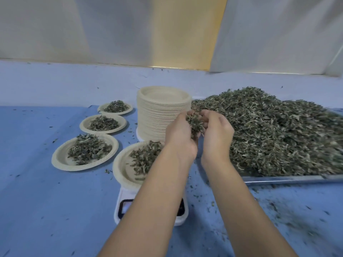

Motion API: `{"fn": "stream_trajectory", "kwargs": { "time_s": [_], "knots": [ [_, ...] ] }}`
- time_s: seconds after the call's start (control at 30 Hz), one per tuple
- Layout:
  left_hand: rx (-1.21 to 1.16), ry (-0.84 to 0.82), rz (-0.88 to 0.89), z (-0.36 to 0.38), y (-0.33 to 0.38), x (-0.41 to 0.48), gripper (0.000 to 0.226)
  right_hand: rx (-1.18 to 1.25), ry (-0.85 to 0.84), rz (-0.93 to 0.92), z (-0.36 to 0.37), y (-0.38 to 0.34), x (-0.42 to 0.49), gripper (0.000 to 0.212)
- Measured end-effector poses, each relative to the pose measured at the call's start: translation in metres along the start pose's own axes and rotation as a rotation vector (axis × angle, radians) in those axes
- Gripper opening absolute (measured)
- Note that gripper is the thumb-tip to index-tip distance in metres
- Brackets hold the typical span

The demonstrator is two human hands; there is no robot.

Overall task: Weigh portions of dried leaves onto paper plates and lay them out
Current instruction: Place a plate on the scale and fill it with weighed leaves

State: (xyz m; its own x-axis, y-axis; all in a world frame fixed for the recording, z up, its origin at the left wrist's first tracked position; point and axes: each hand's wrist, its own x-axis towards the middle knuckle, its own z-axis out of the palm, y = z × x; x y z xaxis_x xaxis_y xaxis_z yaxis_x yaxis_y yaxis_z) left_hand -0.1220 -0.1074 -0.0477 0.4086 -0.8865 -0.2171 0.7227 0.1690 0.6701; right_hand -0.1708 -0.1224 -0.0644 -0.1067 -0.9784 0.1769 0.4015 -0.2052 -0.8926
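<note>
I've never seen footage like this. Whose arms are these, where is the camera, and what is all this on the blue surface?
There is no machine here. These are a person's bare arms, filmed by one camera worn on their head, looking forward and down. The left hand and right hand are cupped together round a handful of dried green leaves. Below them, a beige paper plate with leaves sits on a small white kitchen scale. To the right, a metal tray carries a big heap of the same leaves. Behind the hands stands a tall stack of empty paper plates. To the left, three filled plates lie in a row on the blue table cover.
</note>
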Motion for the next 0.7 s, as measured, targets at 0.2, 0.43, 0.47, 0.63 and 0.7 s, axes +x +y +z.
{"fn": "stream_trajectory", "kwargs": {
  "time_s": [0.2,0.43,0.47,0.63,0.7],
  "knots": [
    [0.278,-0.035,-0.107,0.034,-0.059,0.011,0.031,0.241,0.225,0.300,-0.048,-0.002,0.032,0.018],
    [0.701,-0.211,-0.101,0.051,-0.087,0.007,0.047,0.300,0.300,0.478,-0.085,0.003,0.048,0.033],
    [0.739,-0.244,-0.091,0.052,-0.090,0.006,0.046,0.246,0.313,0.459,-0.088,0.004,0.048,0.033],
    [0.912,-0.314,-0.005,0.049,-0.103,0.009,0.042,-0.019,0.274,0.286,-0.089,0.008,0.052,0.023],
    [0.906,-0.324,0.057,0.047,-0.104,0.012,0.038,0.012,0.335,0.262,-0.088,0.009,0.056,0.021]
  ]
}}
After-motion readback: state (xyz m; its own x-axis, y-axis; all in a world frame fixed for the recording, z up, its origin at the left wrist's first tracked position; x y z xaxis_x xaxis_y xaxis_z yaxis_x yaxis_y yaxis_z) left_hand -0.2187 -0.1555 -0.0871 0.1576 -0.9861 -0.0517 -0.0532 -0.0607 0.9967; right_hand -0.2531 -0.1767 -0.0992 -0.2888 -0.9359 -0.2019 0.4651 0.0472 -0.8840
